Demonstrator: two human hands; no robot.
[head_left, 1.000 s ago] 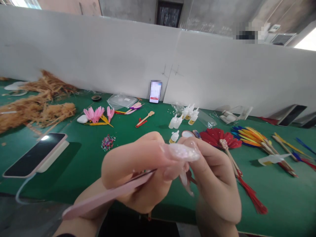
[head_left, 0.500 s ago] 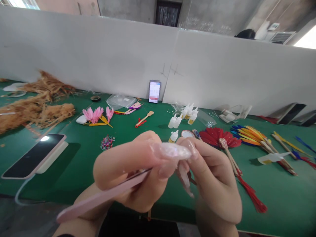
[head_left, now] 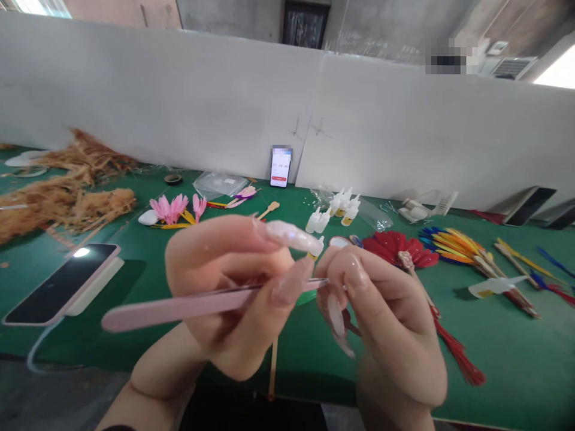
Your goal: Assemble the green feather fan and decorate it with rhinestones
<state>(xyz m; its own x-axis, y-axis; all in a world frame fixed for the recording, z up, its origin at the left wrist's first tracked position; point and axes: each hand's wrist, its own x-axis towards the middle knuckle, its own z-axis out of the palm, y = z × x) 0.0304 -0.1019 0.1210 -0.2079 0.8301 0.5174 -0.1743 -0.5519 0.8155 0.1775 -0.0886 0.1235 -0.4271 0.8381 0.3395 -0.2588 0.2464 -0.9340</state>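
Observation:
Pink tweezers [head_left: 179,312] lie in my left hand [head_left: 238,293], whose thumb and fingers are closed round them. Their metal tips reach the fingertips of my right hand [head_left: 381,317]. That hand is pinched and curled; a tiny pale speck shows at its fingertips, too small to name. Below and between the hands a thin wooden stick [head_left: 274,365] stands out over the green table, and a bit of green [head_left: 306,297] shows above it; what joins them is hidden behind my left hand.
On the green table [head_left: 179,269] are white glue bottles [head_left: 318,221], a red feather fan [head_left: 390,250], a yellow and blue feather fan [head_left: 453,244], pink feathers [head_left: 169,208], dried brown grass [head_left: 90,179] and a lit phone [head_left: 63,281]. Another phone [head_left: 280,167] leans on the white partition [head_left: 179,102].
My left hand has drawn back a little to the left from my right hand, and the tweezers now lie flatter with their tips in view. My right hand has hardly moved.

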